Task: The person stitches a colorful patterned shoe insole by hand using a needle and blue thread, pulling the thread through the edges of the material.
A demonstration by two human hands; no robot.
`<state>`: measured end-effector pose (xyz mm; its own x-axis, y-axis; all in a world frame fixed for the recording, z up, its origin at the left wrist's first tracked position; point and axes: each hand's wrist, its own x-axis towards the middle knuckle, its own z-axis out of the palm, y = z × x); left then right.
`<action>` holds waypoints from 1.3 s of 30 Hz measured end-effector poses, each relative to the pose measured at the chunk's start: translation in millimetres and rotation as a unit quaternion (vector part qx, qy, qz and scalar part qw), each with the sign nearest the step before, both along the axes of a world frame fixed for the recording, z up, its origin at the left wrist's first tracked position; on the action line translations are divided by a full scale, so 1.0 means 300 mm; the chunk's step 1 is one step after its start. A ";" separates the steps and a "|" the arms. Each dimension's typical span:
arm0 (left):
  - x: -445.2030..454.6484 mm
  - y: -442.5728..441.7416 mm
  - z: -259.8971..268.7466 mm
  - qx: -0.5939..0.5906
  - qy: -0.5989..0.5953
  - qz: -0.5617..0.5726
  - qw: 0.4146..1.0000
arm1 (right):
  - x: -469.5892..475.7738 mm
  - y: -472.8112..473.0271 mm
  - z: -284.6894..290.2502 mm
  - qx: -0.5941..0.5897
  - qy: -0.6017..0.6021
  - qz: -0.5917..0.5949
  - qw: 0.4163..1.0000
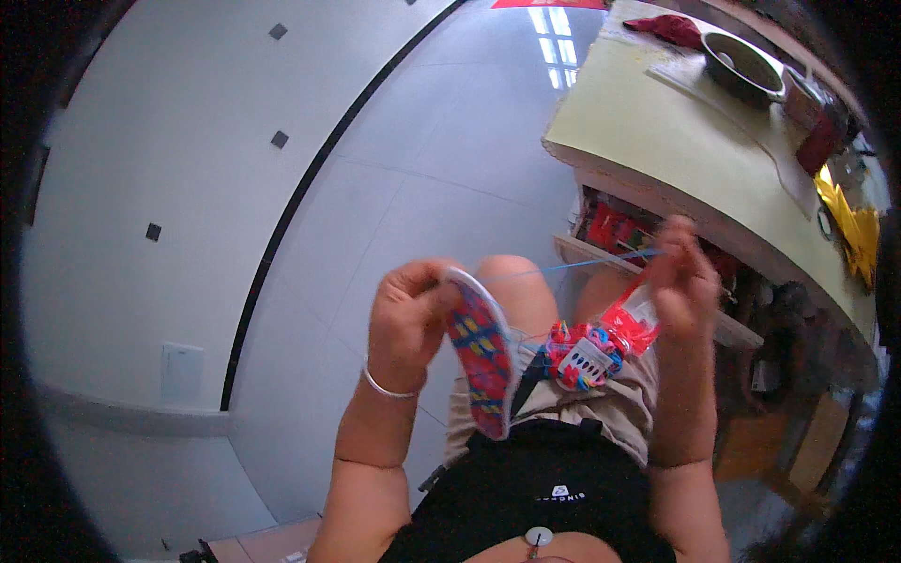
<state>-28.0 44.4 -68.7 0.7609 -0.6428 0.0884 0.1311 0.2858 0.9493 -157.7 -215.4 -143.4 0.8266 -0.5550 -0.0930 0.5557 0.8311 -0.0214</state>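
Note:
My left hand (415,310) grips the upper end of a shoe insole (482,359) with a coloured pattern and a white edge. A light blue thread (584,264) runs taut from the insole to my raised right hand (681,281), which is blurred; its fingers are drawn together on the thread. Whether they also hold a needle cannot be told. Bundles of multicoloured thread (598,355) with a white card lie on my lap, beside a red plastic packet (633,324) just below my right hand.
A table with a pale green top (647,127) stands at the right, bearing a dark bowl (745,67), a dark red cloth (665,29) and yellow foil-like material (848,225). Below its top, an open drawer (598,246) holds red items. A white wall is on the left.

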 end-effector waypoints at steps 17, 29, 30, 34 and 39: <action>0.402 0.422 -0.025 -0.155 0.204 0.071 0.964 | -1.097 -0.963 -0.560 -0.106 0.122 -0.333 0.929; 0.032 -0.121 -0.038 0.062 0.105 0.023 0.992 | -0.043 -0.064 -0.079 -0.470 0.303 -0.106 0.822; 0.021 -0.142 -0.032 0.062 0.119 0.000 0.991 | 0.008 -0.012 -0.071 -0.499 0.295 -0.055 0.813; 0.010 -0.172 -0.036 0.070 0.151 -0.048 0.985 | 0.132 0.138 -0.031 -0.562 0.260 -0.008 0.785; 0.021 -0.165 -0.050 0.061 0.183 -0.058 0.979 | 0.186 0.195 -0.032 -0.577 0.200 0.004 0.792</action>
